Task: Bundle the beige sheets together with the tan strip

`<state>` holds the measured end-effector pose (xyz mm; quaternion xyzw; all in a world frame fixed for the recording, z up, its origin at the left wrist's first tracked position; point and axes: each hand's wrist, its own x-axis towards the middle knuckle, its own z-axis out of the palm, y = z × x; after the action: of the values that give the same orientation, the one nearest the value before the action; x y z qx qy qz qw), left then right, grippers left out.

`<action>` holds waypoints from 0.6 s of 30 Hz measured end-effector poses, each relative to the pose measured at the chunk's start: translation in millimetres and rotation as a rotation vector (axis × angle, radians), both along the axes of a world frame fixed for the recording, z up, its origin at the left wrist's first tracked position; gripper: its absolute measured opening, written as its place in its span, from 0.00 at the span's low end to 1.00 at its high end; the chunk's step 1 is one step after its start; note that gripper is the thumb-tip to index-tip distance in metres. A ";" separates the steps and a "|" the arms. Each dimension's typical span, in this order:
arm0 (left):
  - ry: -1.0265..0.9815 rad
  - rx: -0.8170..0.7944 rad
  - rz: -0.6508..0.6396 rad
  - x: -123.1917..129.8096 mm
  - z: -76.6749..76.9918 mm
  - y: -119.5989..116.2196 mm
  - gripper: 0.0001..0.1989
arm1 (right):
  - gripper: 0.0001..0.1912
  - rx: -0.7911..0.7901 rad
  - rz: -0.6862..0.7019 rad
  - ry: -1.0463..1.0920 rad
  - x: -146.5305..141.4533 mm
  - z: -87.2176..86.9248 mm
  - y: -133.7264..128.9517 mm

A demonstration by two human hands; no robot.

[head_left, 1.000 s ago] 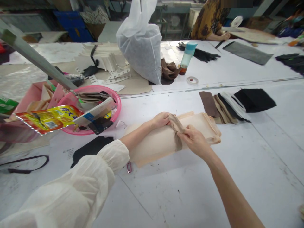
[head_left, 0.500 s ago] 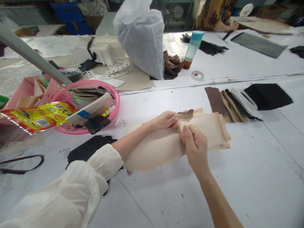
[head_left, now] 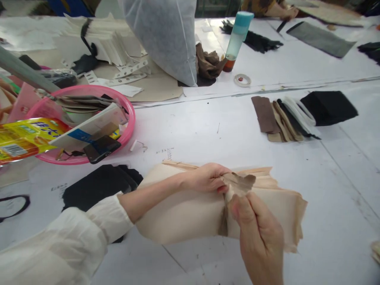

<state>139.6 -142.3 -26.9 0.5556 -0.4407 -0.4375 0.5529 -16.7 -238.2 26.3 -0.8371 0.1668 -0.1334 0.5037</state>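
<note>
A stack of cream fabric pieces (head_left: 184, 213) lies in front of me, with a brown strip (head_left: 223, 221) wrapped around its middle. My left hand (head_left: 209, 178) rests over the top of the stack, its fingers pinched on the strip near a loose brown end (head_left: 243, 182). Close beside it, my right hand (head_left: 257, 225) is closed in a fist on the strip, thumb on top. The exact crossing of the strip between the hands is hidden by the fingers.
A pink basket (head_left: 130, 134) with papers and a phone stands left. Black fabric (head_left: 101, 186) lies near my left sleeve. Folded cloths (head_left: 265, 114) lie back right. Behind are a white bag (head_left: 166, 39), a bottle (head_left: 234, 47), a tape roll (head_left: 242, 80) and another person's hand (head_left: 289, 14).
The view has shifted, so the stack and both hands appear lower and larger. The brown strip around the stack shows more clearly, and both hands still grip it.
</note>
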 end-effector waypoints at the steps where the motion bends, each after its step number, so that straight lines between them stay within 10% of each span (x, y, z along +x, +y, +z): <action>1: -0.001 0.026 0.008 1.6 -5.5 -4.0 0.08 | 0.17 0.023 -0.007 -0.001 2.9 -5.0 -2.8; 10: 0.053 0.052 -0.038 35.6 -40.2 -17.7 0.15 | 0.19 0.060 0.049 -0.004 11.7 -48.8 -19.8; 18: 0.021 0.157 0.045 30.8 -28.5 -13.3 0.26 | 0.20 0.076 0.002 0.047 11.0 -46.9 -20.1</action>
<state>170.3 -155.7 -55.4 0.6024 -0.3865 -0.4641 0.5218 -5.7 -258.3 -20.6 -0.8204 0.1827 -0.1064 0.5313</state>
